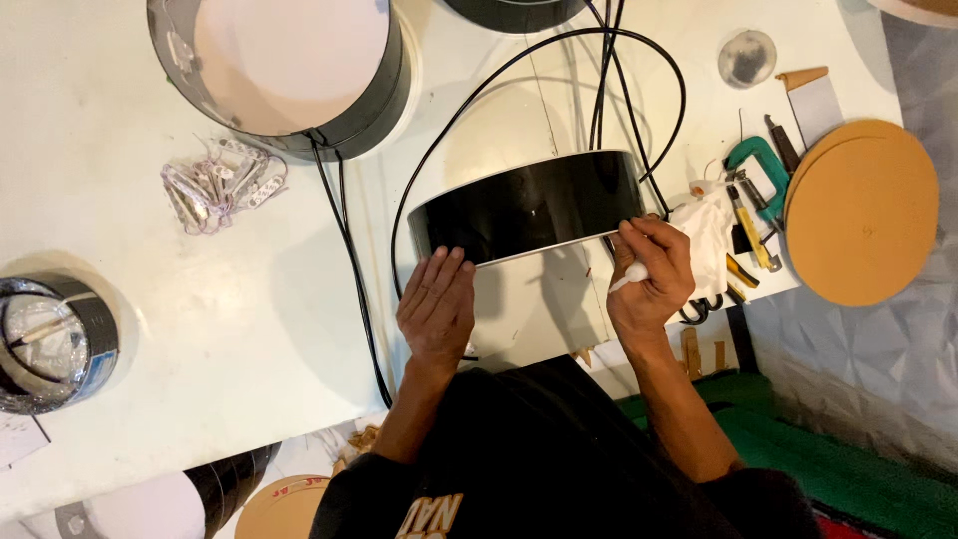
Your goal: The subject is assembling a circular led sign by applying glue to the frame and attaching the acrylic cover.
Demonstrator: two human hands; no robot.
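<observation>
Head view, single item in hand: a black drum-shaped lamp housing (527, 208) with a pale rim is being steadied on the white table (120, 329), directly ahead of both hands. The left hand (437, 304) is being pressed flat, fingers spread, against the near wall of the housing, gripping nothing. The right hand (651, 271) is being held closed around a small white-tipped applicator (631, 276), its upper end being brought to the housing's right edge; what the tip is laying down cannot be told. Judged from the frame, work on the side wall is being carried on at one spot only, with the remainder of the rim looking untouched, and black cables (349, 260) are being left loose, running from the housing toward the person and away past it. Just right of the right hand a crumpled white cloth (711, 235) is lying, and beyond it a green clamp (758, 160), small hand tools (750, 222) and stacked tan discs (863, 212). Far left of the left hand a second black housing (289, 70), a heap of clear clips (220, 182) and a roll of dark tape (55, 344) are being kept. Below the right hand, a green floor covering (828, 459) is showing beside the table edge.
</observation>
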